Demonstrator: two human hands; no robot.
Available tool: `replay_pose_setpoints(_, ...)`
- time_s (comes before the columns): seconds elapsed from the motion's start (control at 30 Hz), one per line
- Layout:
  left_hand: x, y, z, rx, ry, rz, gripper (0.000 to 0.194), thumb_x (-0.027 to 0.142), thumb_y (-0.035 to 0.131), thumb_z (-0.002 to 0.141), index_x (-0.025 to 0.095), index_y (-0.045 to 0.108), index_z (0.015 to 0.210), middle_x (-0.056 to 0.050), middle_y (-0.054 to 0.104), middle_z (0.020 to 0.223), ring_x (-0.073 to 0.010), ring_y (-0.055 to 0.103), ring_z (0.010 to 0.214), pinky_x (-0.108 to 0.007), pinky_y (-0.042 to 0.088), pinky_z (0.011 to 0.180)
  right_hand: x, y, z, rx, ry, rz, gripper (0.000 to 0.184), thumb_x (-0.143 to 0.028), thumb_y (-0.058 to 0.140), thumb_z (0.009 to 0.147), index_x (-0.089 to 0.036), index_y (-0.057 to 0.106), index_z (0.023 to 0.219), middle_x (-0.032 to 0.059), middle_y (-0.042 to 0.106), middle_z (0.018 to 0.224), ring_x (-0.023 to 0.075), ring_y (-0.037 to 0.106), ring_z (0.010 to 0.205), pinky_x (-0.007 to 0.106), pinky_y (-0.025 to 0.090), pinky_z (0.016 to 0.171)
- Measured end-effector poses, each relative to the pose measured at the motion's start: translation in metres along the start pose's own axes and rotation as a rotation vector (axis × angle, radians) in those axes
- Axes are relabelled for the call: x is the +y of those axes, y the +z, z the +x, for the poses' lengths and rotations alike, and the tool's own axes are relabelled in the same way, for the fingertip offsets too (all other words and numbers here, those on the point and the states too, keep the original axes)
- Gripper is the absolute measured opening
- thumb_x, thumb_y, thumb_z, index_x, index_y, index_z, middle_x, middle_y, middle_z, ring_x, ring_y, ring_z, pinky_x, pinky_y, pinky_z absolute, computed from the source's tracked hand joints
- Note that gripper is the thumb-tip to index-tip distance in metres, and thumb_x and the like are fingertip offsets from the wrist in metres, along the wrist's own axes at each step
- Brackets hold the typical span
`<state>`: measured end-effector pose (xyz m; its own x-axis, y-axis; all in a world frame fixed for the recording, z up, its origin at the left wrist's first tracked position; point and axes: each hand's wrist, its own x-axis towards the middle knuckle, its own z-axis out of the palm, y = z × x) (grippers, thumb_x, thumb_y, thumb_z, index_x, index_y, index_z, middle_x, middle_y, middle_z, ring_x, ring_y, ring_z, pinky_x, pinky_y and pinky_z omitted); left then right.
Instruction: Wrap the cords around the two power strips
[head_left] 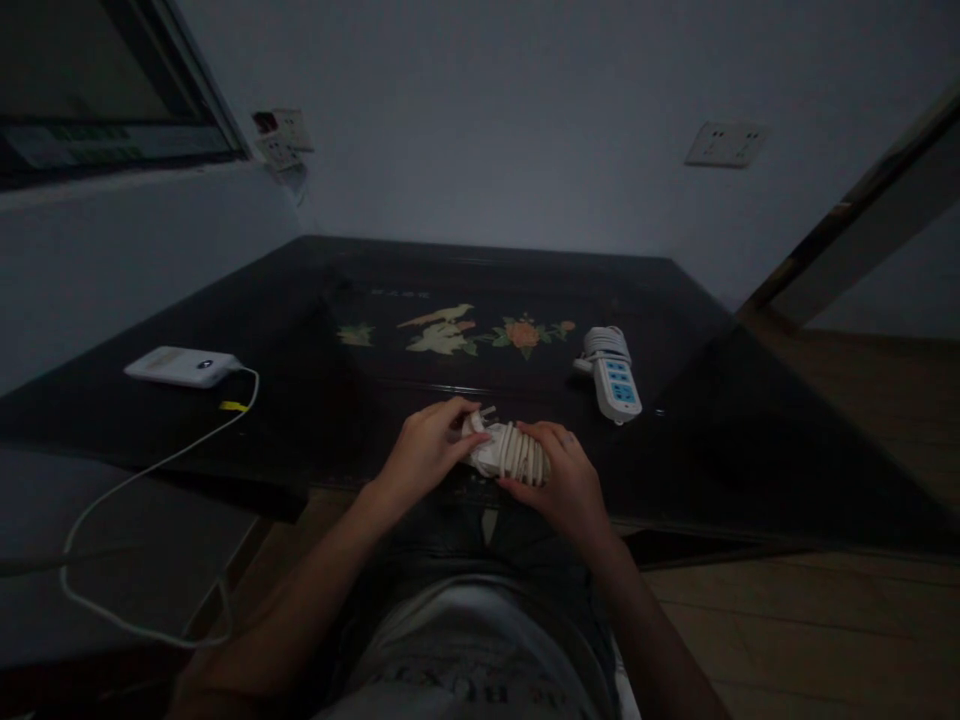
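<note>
Currently holding a bundle of pale cord (pixel 525 458) at the near edge of a black table (pixel 735 430), pinching its white end between thumb and fingers of the left hand (pixel 426 450) and clasping the wound coils between thumb and fingers of the right hand (pixel 570 482). Facing, too, a cord-wrapped power strip (pixel 619 385) farther right and a white device (pixel 182 368) well to the left.

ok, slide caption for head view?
Left hand and right hand hold a coiled white cord; power strip on dark table.
</note>
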<state>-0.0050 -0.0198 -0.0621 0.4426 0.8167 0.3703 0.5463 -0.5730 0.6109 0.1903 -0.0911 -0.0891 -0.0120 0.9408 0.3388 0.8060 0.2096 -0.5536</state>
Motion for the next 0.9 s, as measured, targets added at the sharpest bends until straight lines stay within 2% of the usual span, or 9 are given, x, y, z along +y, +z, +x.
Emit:
replay_pose_setpoints(0.17, 0.006, -0.012, 0.013, -0.189, 0.088, 0.083, 0.03, 0.034, 0.065, 0.079, 0.018, 0.062, 0.104, -0.004, 0.069, 0.093, -0.017, 0.064, 0.08, -0.026, 0.047, 0.072, 0.001, 0.003, -0.003, 0.023, -0.015, -0.006, 0.06, -0.032, 0.073, 0.066, -0.025, 0.052, 0.121, 0.0092, 0.055, 0.119, 0.0285, 0.052, 0.108, 0.042, 0.049, 0.083)
replay_pose_setpoints(0.33, 0.009, -0.018, 0.023, -0.319, 0.141, 0.102, 0.03, 0.034, 0.063, 0.08, 0.018, 0.062, 0.106, -0.003, 0.069, 0.088, -0.0159, 0.063, 0.075, -0.024, 0.044, 0.067, 0.001, 0.005, -0.005, 0.04, -0.011, -0.017, 0.06, -0.03, 0.074, 0.066, -0.025, 0.052, 0.121, 0.0089, 0.055, 0.12, 0.0285, 0.051, 0.109, 0.042, 0.049, 0.084)
replay_pose_setpoints(0.47, 0.013, -0.02, 0.026, -0.356, 0.149, 0.145, 0.026, 0.032, 0.063, 0.081, 0.018, 0.063, 0.103, -0.002, 0.068, 0.084, -0.0151, 0.062, 0.071, -0.023, 0.042, 0.064, 0.0, 0.007, -0.008, 0.057, -0.009, -0.023, 0.06, -0.032, 0.074, 0.066, -0.025, 0.051, 0.122, 0.0091, 0.054, 0.121, 0.0289, 0.05, 0.109, 0.043, 0.049, 0.085)
replay_pose_setpoints(0.67, 0.019, -0.019, 0.028, -0.341, 0.123, 0.224, 0.024, 0.029, 0.063, 0.08, 0.017, 0.063, 0.102, -0.003, 0.069, 0.085, -0.017, 0.063, 0.075, -0.025, 0.042, 0.066, -0.001, 0.011, -0.01, 0.102, -0.002, -0.038, 0.059, -0.031, 0.074, 0.068, -0.024, 0.052, 0.121, 0.0101, 0.054, 0.121, 0.0283, 0.05, 0.109, 0.043, 0.048, 0.086)
replay_pose_setpoints(0.9, 0.021, -0.02, 0.031, -0.406, 0.211, 0.106, 0.024, 0.025, 0.067, 0.077, 0.016, 0.065, 0.1, -0.005, 0.069, 0.092, -0.0168, 0.062, 0.08, -0.025, 0.044, 0.071, -0.001, 0.011, -0.011, 0.117, -0.05, -0.07, 0.058, -0.031, 0.074, 0.068, -0.023, 0.052, 0.121, 0.0105, 0.055, 0.12, 0.0287, 0.05, 0.107, 0.043, 0.049, 0.085)
